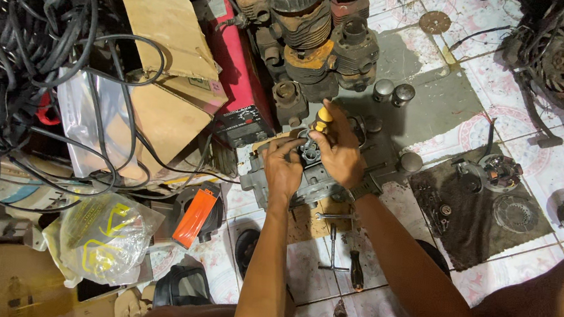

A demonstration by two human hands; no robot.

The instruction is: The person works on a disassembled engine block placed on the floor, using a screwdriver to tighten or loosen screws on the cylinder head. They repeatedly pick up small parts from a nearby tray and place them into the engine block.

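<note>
Both forearms reach forward over the tiled floor (397, 60). The left hand (283, 169) steadies the grey engine block (307, 184), its grip closed on the casing; the right hand (340, 150) wraps a yellow-handled screwdriver (324, 119), upright on the block. The fastening looks unfinished, with loose parts lying beyond.

A tangle of black cables (28, 58) fills ten o'clock, torn cardboard (164, 42) beside it. A red canister (239, 68) and finned cylinders (319, 27) sit at twelve. A dark rag (471, 220) with small parts lies at three.
</note>
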